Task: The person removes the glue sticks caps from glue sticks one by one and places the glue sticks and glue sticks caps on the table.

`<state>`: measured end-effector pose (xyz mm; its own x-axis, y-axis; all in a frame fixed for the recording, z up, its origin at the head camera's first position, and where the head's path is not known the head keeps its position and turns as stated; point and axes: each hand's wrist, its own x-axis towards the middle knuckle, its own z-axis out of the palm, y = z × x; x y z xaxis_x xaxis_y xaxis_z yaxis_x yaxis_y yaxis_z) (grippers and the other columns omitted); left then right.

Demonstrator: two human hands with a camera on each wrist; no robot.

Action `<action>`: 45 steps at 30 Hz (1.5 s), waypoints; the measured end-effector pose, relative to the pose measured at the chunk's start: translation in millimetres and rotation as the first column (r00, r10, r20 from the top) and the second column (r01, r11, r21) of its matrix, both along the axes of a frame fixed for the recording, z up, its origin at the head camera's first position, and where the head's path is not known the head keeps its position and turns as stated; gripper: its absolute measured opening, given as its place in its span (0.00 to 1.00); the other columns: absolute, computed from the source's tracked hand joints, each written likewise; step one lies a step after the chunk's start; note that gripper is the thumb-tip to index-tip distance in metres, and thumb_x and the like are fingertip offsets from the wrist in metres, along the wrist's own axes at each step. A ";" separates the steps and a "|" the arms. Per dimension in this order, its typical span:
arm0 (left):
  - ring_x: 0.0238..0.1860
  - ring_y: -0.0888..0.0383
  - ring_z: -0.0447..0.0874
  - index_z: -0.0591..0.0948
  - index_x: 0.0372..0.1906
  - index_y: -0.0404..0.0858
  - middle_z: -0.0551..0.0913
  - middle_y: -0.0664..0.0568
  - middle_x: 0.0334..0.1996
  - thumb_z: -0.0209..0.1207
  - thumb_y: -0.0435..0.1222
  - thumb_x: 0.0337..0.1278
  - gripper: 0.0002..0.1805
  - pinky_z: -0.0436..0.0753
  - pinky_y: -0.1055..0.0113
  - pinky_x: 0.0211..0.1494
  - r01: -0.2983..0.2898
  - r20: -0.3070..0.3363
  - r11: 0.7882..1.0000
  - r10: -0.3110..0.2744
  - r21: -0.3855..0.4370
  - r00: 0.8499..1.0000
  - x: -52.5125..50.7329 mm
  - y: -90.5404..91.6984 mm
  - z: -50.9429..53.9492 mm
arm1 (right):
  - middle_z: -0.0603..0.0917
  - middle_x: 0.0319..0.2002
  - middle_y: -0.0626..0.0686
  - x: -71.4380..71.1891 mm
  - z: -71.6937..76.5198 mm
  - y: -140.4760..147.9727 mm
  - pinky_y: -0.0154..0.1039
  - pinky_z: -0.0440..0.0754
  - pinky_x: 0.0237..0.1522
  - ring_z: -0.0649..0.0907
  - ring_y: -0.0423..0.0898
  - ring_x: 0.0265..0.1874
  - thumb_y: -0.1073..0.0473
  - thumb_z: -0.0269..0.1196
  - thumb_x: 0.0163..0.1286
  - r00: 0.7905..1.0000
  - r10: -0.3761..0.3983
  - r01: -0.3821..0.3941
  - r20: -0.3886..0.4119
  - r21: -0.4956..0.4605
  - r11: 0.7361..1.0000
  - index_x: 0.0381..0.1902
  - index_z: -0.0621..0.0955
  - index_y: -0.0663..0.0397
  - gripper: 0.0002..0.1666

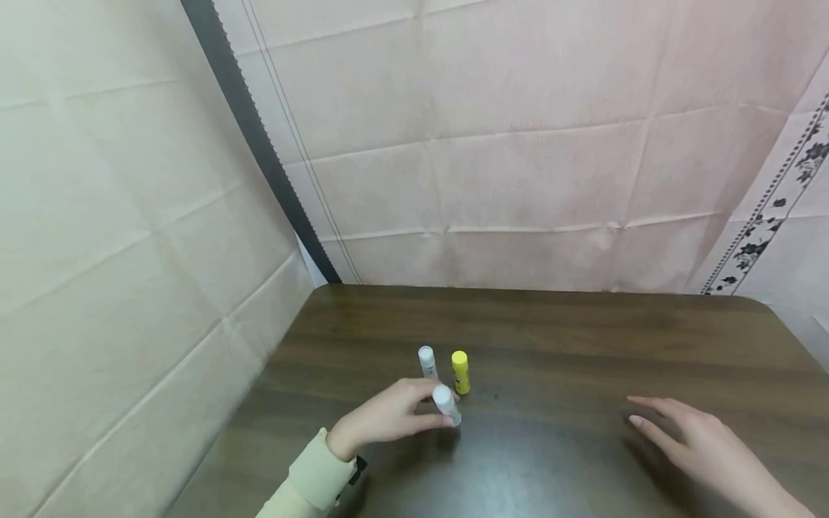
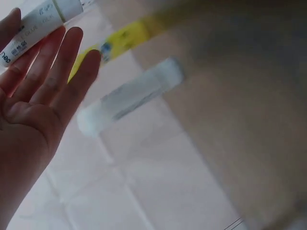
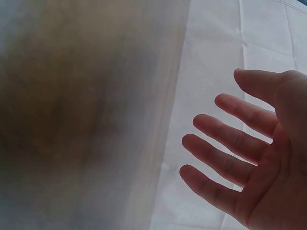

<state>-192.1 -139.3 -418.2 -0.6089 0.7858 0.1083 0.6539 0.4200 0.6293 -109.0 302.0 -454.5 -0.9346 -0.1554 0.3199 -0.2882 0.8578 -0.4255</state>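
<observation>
Between thumb and fingers my left hand [image 1: 398, 414] pinches a white glue stick [image 1: 447, 404], which leans slightly; in the left wrist view printed lettering shows on this glue stick [image 2: 36, 33]. Just beyond the hand, a second white glue stick [image 1: 427, 362] stands upright on the table, its lower part hidden by the hand. To its right a yellow glue stick [image 1: 460, 373] stands upright, close to the fingertips. Far to the right, my right hand [image 1: 696, 439] hovers over the table with fingers loosely extended and nothing in them, as the right wrist view also shows.
The dark wooden table [image 1: 550, 338] has rounded far corners. Pale creased cloth [image 1: 531, 180] hangs behind it, and more cloth [image 1: 129, 252] hangs along the left side. A black strip [image 1: 259, 144] runs down the cloth near the left corner.
</observation>
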 end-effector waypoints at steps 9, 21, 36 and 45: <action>0.49 0.63 0.84 0.82 0.55 0.43 0.85 0.63 0.49 0.67 0.41 0.65 0.17 0.81 0.60 0.56 -0.088 0.007 0.981 0.088 0.174 0.996 -7.7 -15.1 53.9 | 0.87 0.51 0.54 -2.3 8.6 11.7 0.59 0.76 0.45 0.84 0.63 0.49 0.49 0.68 0.69 0.997 -0.010 0.012 -0.078 0.026 1.000 0.56 0.84 0.49 0.20; 0.48 0.61 0.85 0.82 0.55 0.45 0.85 0.62 0.47 0.67 0.42 0.65 0.16 0.81 0.56 0.58 -0.145 -0.024 0.963 0.155 0.228 0.988 -10.6 -31.4 71.0 | 0.88 0.50 0.54 -1.4 14.1 14.3 0.62 0.77 0.44 0.83 0.64 0.50 0.50 0.68 0.70 1.000 -0.021 0.020 -0.023 -0.010 1.000 0.54 0.85 0.47 0.18; 0.41 0.65 0.84 0.82 0.46 0.48 0.84 0.64 0.39 0.67 0.45 0.64 0.10 0.85 0.61 0.47 -0.218 -0.015 0.941 0.229 0.258 0.973 -2.4 21.1 57.8 | 0.87 0.49 0.54 0.1 18.2 13.9 0.63 0.76 0.44 0.84 0.63 0.49 0.50 0.68 0.69 0.999 -0.010 0.011 -0.039 0.017 1.000 0.54 0.85 0.48 0.18; 0.37 0.65 0.83 0.81 0.41 0.46 0.82 0.62 0.35 0.67 0.46 0.64 0.10 0.84 0.67 0.47 -0.152 -0.044 0.960 0.167 0.233 0.985 1.6 43.5 55.0 | 0.87 0.50 0.57 0.5 23.6 14.7 0.65 0.77 0.43 0.84 0.65 0.48 0.51 0.68 0.70 0.999 -0.001 0.002 -0.043 0.018 1.000 0.54 0.85 0.51 0.18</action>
